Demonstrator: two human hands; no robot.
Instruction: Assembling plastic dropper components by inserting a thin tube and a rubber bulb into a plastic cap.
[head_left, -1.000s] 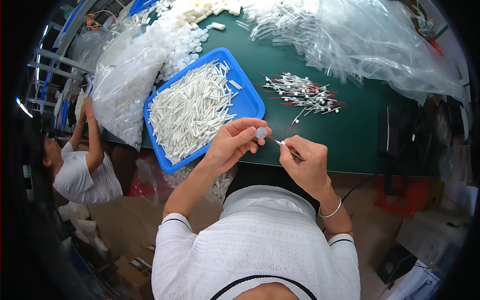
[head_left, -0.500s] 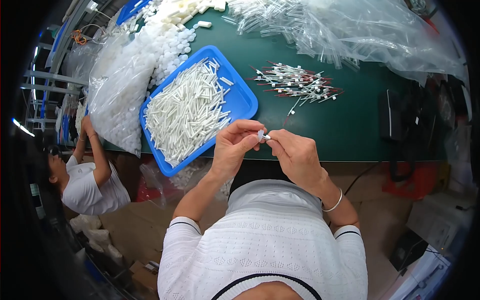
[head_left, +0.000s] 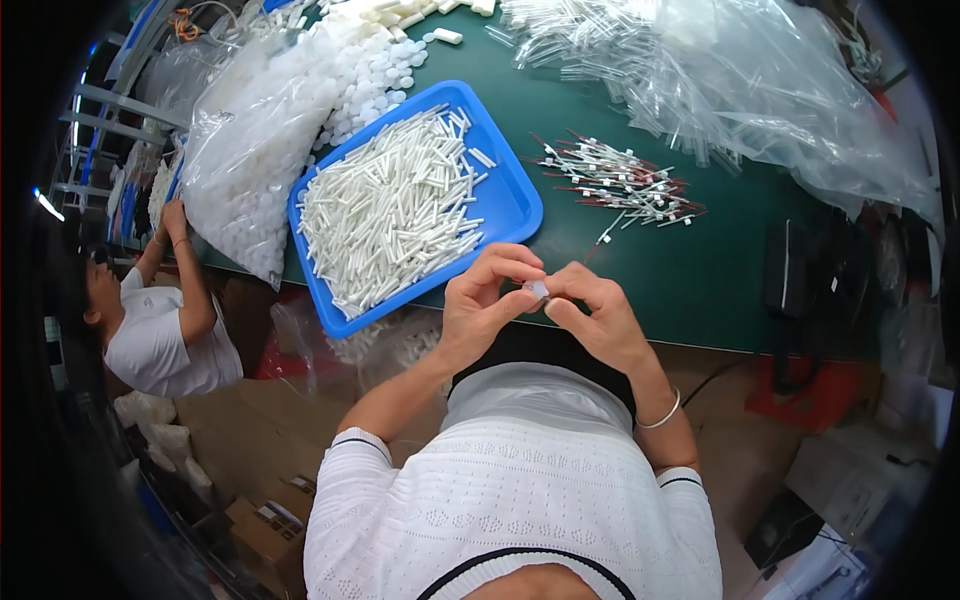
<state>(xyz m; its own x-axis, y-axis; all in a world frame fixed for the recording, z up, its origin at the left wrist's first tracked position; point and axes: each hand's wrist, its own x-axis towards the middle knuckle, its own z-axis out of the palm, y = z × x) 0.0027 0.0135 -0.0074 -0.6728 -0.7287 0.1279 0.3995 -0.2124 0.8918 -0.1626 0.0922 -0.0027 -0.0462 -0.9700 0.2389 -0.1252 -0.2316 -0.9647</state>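
Just in front of my body, over the table's near edge, both hands meet at a small translucent white plastic cap [head_left: 538, 289]. My left hand [head_left: 487, 305] pinches it between thumb and fingertips. Closed too, my right hand [head_left: 605, 318] has thumb and forefinger pressed against the cap's right side; any smaller part between those fingertips is hidden. Left of my hands, a blue tray [head_left: 512, 200] holds a heap of short white rods [head_left: 390, 215]. Beyond my right hand lies a pile of thin white sticks with red ends and small white blocks [head_left: 630, 182].
A clear bag of round white caps [head_left: 250, 150] spills at the left of the green table [head_left: 690, 290]. Clear tubes [head_left: 590, 40] lie under plastic film [head_left: 770, 90] at the far right. A dark box [head_left: 787, 268] stands right. Another person [head_left: 165, 335] works at left.
My right fingertips have closed in on the cap, and the small silvery-white piece seen between my hands is now mostly hidden. The cap has tilted. The view has shifted slightly.
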